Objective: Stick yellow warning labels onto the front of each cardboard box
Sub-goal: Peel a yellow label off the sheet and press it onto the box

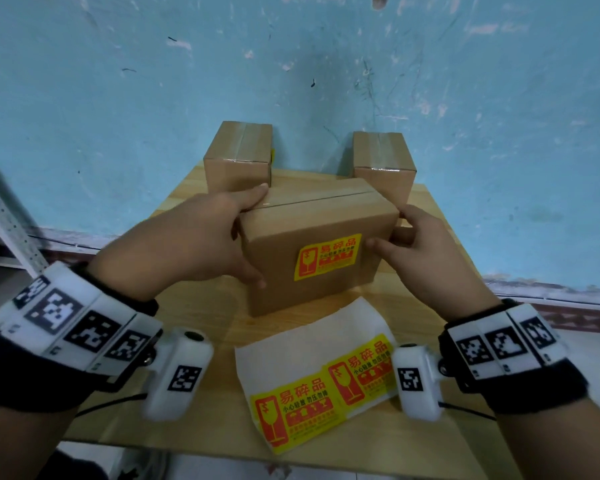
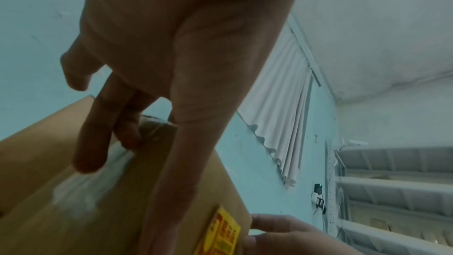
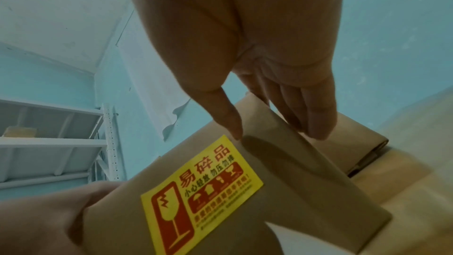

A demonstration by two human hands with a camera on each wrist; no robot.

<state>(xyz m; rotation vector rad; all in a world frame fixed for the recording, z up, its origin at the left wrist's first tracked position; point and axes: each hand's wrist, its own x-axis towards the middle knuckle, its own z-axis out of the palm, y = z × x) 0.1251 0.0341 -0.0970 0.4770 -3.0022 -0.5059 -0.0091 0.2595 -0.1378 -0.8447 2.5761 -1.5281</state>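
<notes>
The box (image 1: 312, 216) sits mid-table (image 1: 219, 317), with a yellow label (image 1: 327, 257) stuck on its front face. The left hand (image 1: 194, 237) grips its left end, fingers over the top and thumb down the front. The right hand (image 1: 426, 251) lies flat along the right end, fingers straight, with the thumb tip touching the front beside the label. A sheet of labels (image 1: 312, 379) lies in front of the box. Behind it stand a back-left box (image 1: 238, 154) and a back-right box (image 1: 383, 161).

Small storeroom or packing room, white slotted metal shelving (image 3: 53, 143), scuffed blue wall (image 1: 118, 81)
</notes>
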